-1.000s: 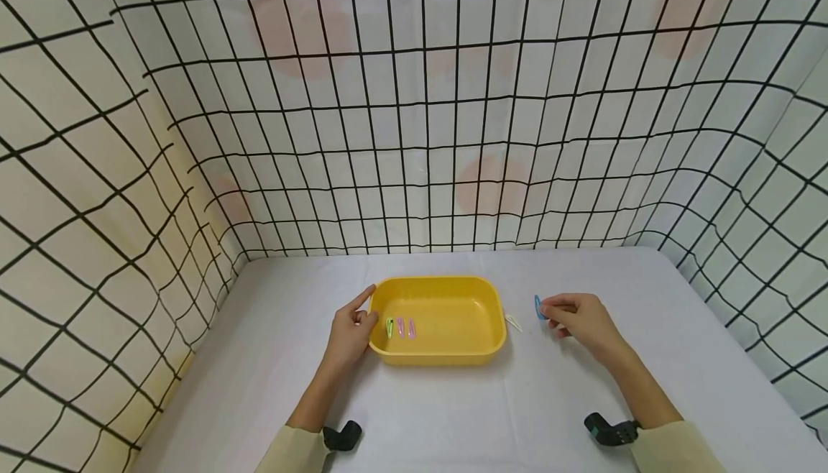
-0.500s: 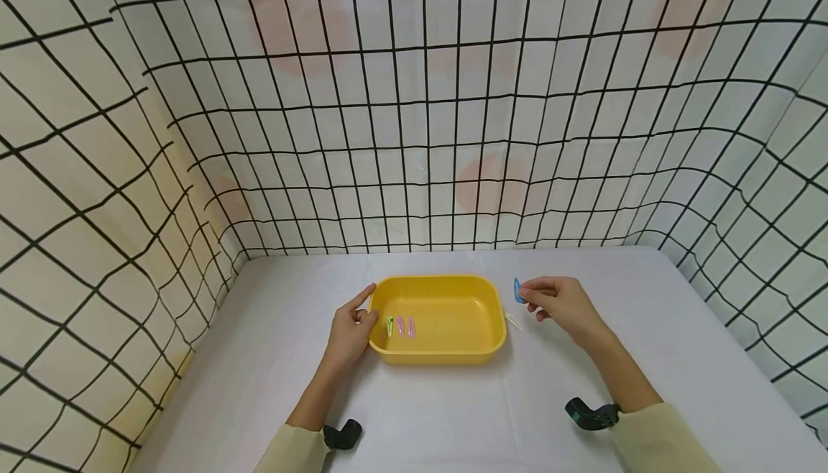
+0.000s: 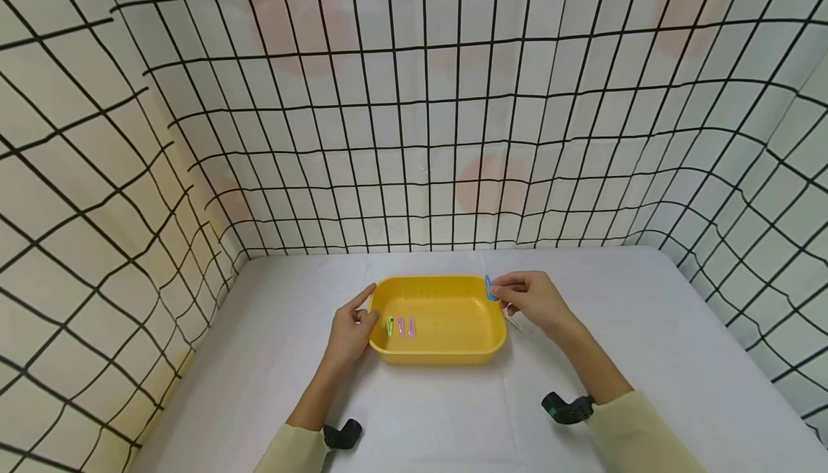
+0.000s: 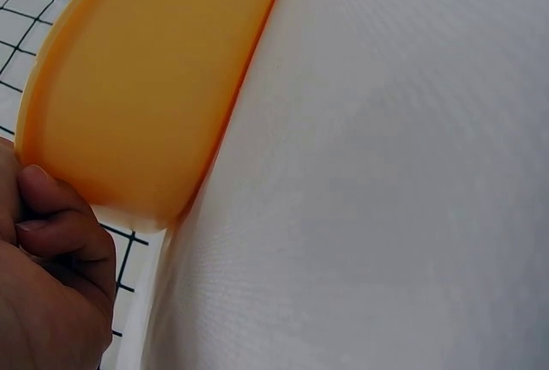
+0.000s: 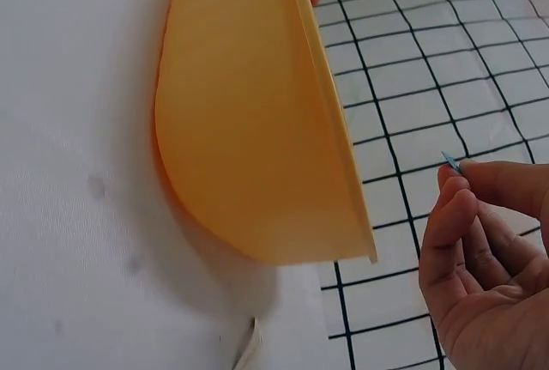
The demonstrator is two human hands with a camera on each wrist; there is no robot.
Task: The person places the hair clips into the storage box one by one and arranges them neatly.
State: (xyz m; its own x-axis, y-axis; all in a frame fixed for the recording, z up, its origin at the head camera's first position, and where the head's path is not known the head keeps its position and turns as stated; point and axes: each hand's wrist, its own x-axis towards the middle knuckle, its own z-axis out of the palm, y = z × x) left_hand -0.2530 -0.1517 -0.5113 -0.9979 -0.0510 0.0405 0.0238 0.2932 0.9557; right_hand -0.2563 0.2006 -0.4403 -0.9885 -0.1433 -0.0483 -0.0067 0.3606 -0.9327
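Observation:
My right hand pinches a blue snap hair clip between thumb and fingertips, over the right rim of a yellow tray. In the right wrist view, only a small tip of the clip shows past the fingertips. Inside the tray, toward its left end, a green hair clip and two pink hair clips lie side by side. My left hand holds the tray at its left end, thumb at the rim; the left wrist view shows its other fingers curled against the end wall.
A cream hair clip lies on the white tabletop just outside the tray's right end, partly behind the right hand. A white wall with a black grid surrounds the table at the back and sides.
My right hand has carried the blue hair clip leftward and slightly up in view, from beside the tray to over its right rim. The left hand and tray have stayed put.

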